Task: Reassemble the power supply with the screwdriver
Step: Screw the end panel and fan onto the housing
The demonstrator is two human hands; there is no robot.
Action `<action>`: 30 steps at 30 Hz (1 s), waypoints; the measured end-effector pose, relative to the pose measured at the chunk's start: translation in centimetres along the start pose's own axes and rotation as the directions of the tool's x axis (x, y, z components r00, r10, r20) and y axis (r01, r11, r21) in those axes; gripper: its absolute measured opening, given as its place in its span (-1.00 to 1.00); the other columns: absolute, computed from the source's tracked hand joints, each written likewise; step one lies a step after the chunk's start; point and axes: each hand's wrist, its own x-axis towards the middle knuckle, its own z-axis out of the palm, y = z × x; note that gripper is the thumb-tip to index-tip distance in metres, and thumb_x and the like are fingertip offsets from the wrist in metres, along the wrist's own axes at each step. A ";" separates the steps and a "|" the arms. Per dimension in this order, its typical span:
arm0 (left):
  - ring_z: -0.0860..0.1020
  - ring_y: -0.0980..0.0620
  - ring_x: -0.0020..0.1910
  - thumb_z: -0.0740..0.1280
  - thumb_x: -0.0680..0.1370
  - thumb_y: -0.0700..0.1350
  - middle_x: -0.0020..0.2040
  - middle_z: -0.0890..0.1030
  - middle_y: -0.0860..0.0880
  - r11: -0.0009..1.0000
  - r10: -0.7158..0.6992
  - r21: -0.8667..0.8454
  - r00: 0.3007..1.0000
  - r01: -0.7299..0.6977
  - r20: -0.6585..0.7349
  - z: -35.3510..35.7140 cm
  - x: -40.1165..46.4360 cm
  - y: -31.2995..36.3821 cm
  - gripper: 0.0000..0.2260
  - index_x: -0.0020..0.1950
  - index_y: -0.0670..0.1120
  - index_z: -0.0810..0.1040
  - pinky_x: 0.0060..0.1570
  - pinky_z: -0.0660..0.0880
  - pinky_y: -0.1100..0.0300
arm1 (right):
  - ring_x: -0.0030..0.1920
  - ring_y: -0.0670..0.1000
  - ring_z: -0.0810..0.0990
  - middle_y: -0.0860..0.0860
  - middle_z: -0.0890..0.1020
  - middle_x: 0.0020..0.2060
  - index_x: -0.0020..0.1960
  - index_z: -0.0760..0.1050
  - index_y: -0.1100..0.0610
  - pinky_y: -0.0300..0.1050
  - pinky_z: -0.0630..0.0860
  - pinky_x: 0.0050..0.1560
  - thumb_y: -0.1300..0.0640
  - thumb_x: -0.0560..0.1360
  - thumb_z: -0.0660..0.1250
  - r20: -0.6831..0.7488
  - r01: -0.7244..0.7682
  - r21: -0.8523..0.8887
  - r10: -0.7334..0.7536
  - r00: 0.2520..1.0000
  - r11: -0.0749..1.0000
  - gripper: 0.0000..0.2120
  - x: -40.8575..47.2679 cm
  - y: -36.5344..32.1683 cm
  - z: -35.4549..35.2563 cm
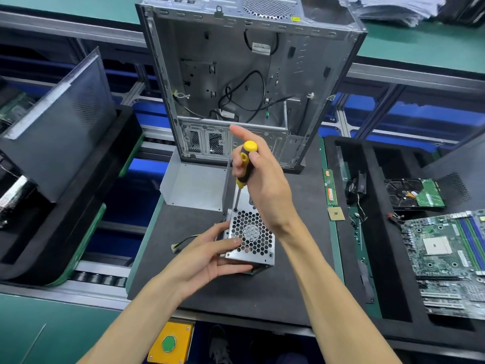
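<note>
At the far left of the frame a dark, finely perforated side panel (60, 111) leans in a black foam tray (110, 164), likely parked out of the way while the work goes on.

Lower centre, the left hand (207, 254) grips the power supply (250, 239), thumb lying across its grille and fingers curled under the near edge; this looks meant to keep the box from twisting under the tool. The box is a small bright sheet-metal block with a honeycomb grille on top, resting on the matte grey mat (296, 285) in the middle of the frame, thin wires (183, 241) trailing out to its left.

Just above, a flat folded metal cover (195, 185) lies on the mat, seemingly the piece not yet refitted.

The right hand (262, 185) grasps the screwdriver (242, 169) by its yellow-and-black handle, forefinger lifted, shaft upright with its tip at the grille's upper left corner, apparently on a screw there.

Behind stands the open grey computer case (249, 74), black cables loose inside.

At right, a green circuit board (451, 261) and a hard drive (413, 193) lie in another black tray.
</note>
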 end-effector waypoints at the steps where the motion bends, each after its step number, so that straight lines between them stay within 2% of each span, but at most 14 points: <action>1: 0.62 -0.30 0.24 0.43 0.53 -0.28 0.29 0.62 -0.23 1.000 0.001 -0.001 1.000 -0.001 -0.001 0.0 0.0 0.0 -0.53 0.43 -0.12 0.46 0.10 0.62 -0.18 | -0.15 -0.04 0.44 -0.10 0.51 -0.15 0.34 0.47 0.01 -0.15 0.36 -0.04 0.08 0.66 0.07 -0.008 -0.006 -0.012 0.006 1.000 1.000 -0.67 -0.1 0.0 -0.1; 3: 0.62 -0.30 0.23 0.43 0.52 -0.27 0.28 0.63 -0.24 1.000 0.001 -0.004 1.000 -0.001 -0.004 0.1 0.0 -0.1 -0.52 0.43 -0.13 0.45 0.08 0.63 -0.18 | -0.07 -0.02 0.60 -0.03 0.60 -0.08 0.29 0.45 0.15 -0.18 0.46 0.01 0.16 0.68 0.14 -0.017 0.030 -0.045 -0.031 0.999 0.999 -0.76 -0.2 -0.2 0.0; 5: 0.62 -0.31 0.23 0.44 0.51 -0.28 0.28 0.63 -0.24 1.000 0.002 -0.006 1.000 -0.002 -0.011 0.2 0.0 0.0 -0.50 0.44 -0.14 0.44 0.08 0.62 -0.19 | -0.07 0.05 0.67 0.10 0.65 -0.05 0.20 0.36 0.24 -0.17 0.53 0.03 0.28 0.65 0.21 -0.005 0.095 -0.024 -0.095 0.995 0.995 -0.86 -0.5 -0.2 0.2; 6: 0.62 -0.31 0.23 0.44 0.51 -0.28 0.29 0.62 -0.24 1.000 0.003 -0.012 1.000 -0.003 -0.015 0.2 0.1 0.0 -0.49 0.45 -0.14 0.43 0.08 0.62 -0.20 | -0.13 0.07 0.66 0.13 0.66 -0.07 0.16 0.32 0.23 -0.15 0.55 0.00 0.32 0.64 0.23 -0.004 0.104 -0.015 -0.104 0.995 0.994 -0.87 -0.6 -0.2 0.2; 8: 0.62 -0.32 0.22 0.45 0.50 -0.28 0.30 0.61 -0.24 1.000 0.005 -0.025 1.000 -0.006 -0.023 0.3 0.1 0.0 -0.46 0.46 -0.14 0.42 0.07 0.62 -0.21 | -0.24 0.09 0.57 0.07 0.66 -0.18 0.08 0.28 0.18 -0.15 0.52 -0.14 0.33 0.61 0.28 -0.028 0.082 -0.017 -0.083 0.996 0.996 -0.82 -0.5 -0.3 0.5; 10: 0.62 -0.32 0.22 0.45 0.49 -0.28 0.30 0.61 -0.24 1.000 0.005 -0.027 1.000 -0.006 -0.031 0.3 0.1 0.0 -0.45 0.47 -0.15 0.42 0.06 0.62 -0.21 | -0.26 0.06 0.51 0.02 0.61 -0.24 0.05 0.29 0.13 -0.21 0.45 -0.21 0.31 0.58 0.32 -0.058 0.062 -0.012 -0.063 0.996 0.998 -0.79 -0.6 -0.2 0.7; 12: 0.62 -0.31 0.23 0.44 0.50 -0.28 0.30 0.61 -0.25 1.000 0.005 -0.029 0.999 -0.006 -0.036 0.3 0.1 0.0 -0.46 0.46 -0.15 0.42 0.06 0.63 -0.21 | -0.28 -0.03 0.48 0.00 0.51 -0.25 0.07 0.32 0.10 -0.27 0.42 -0.22 0.27 0.59 0.31 -0.062 0.063 -0.021 -0.064 0.996 0.998 -0.82 -0.7 -0.2 0.8; 14: 0.62 -0.31 0.23 0.44 0.50 -0.27 0.29 0.62 -0.25 1.000 0.004 -0.019 0.999 -0.005 -0.033 0.2 0.0 0.0 -0.49 0.44 -0.14 0.45 0.07 0.62 -0.20 | -0.27 -0.06 0.40 -0.04 0.44 -0.26 0.18 0.38 0.08 -0.27 0.38 -0.21 0.20 0.64 0.21 -0.035 0.056 -0.024 -0.057 0.998 0.998 -0.86 -0.6 -0.2 0.6; 17: 0.62 -0.29 0.23 0.43 0.51 -0.25 0.28 0.63 -0.23 1.000 0.007 0.006 1.000 -0.007 -0.025 0.2 -0.2 0.0 -0.51 0.43 -0.11 0.46 0.10 0.62 -0.19 | -0.21 -0.04 0.38 -0.07 0.47 -0.23 0.30 0.46 0.06 -0.20 0.32 -0.16 0.13 0.65 0.06 -0.022 0.019 -0.032 -0.020 1.000 0.999 -0.70 -0.4 -0.2 -0.2; 19: 0.62 -0.28 0.23 0.43 0.51 -0.25 0.28 0.63 -0.22 1.000 0.009 0.010 1.000 -0.009 -0.023 0.2 -0.1 0.0 -0.50 0.44 -0.11 0.45 0.10 0.62 -0.19 | -0.17 -0.03 0.46 -0.07 0.53 -0.18 0.24 0.48 0.10 -0.17 0.39 -0.13 0.13 0.68 0.08 -0.055 0.027 -0.051 -0.030 0.998 0.998 -0.75 -0.5 -0.2 -0.3; 22: 0.62 -0.27 0.23 0.44 0.50 -0.25 0.28 0.63 -0.23 1.000 0.010 0.002 1.000 -0.010 -0.030 0.3 -0.1 -0.1 -0.47 0.46 -0.12 0.43 0.09 0.62 -0.19 | -0.13 0.07 0.66 0.08 0.67 -0.14 0.15 0.39 0.21 -0.09 0.57 -0.01 0.24 0.67 0.21 -0.083 0.099 -0.038 -0.102 0.991 0.994 -0.93 -0.9 0.0 0.2; 25: 0.63 -0.27 0.22 0.45 0.49 -0.25 0.27 0.64 -0.22 1.000 0.006 -0.007 1.000 -0.006 -0.025 0.2 -0.3 -0.1 -0.49 0.43 -0.10 0.46 0.08 0.63 -0.18 | -0.24 0.15 0.71 0.17 0.70 -0.21 -0.01 0.28 0.14 -0.08 0.62 -0.14 0.32 0.62 0.32 -0.121 0.106 0.001 -0.105 0.987 0.994 -0.79 -0.9 0.2 0.5; 28: 0.65 -0.25 0.18 0.46 0.46 -0.25 0.20 0.68 -0.18 0.999 0.008 -0.037 0.999 -0.009 -0.033 0.2 -0.4 -0.1 -0.59 0.29 -0.05 0.57 0.04 0.64 -0.17 | -0.34 0.07 0.65 0.22 0.62 -0.28 -0.05 0.27 0.12 -0.16 0.56 -0.29 0.33 0.58 0.37 -0.162 0.096 0.019 -0.092 0.982 0.995 -0.72 -0.7 0.2 0.8; 30: 0.67 -0.24 0.15 0.47 0.45 -0.26 0.17 0.70 -0.16 0.999 0.013 -0.041 0.998 -0.016 -0.061 0.3 -0.5 -0.1 -0.58 0.28 -0.04 0.56 0.01 0.65 -0.15 | -0.35 -0.01 0.59 0.23 0.53 -0.30 -0.02 0.30 0.11 -0.22 0.49 -0.33 0.29 0.57 0.38 -0.193 0.093 0.020 -0.087 0.977 0.995 -0.76 -0.8 0.2 1.1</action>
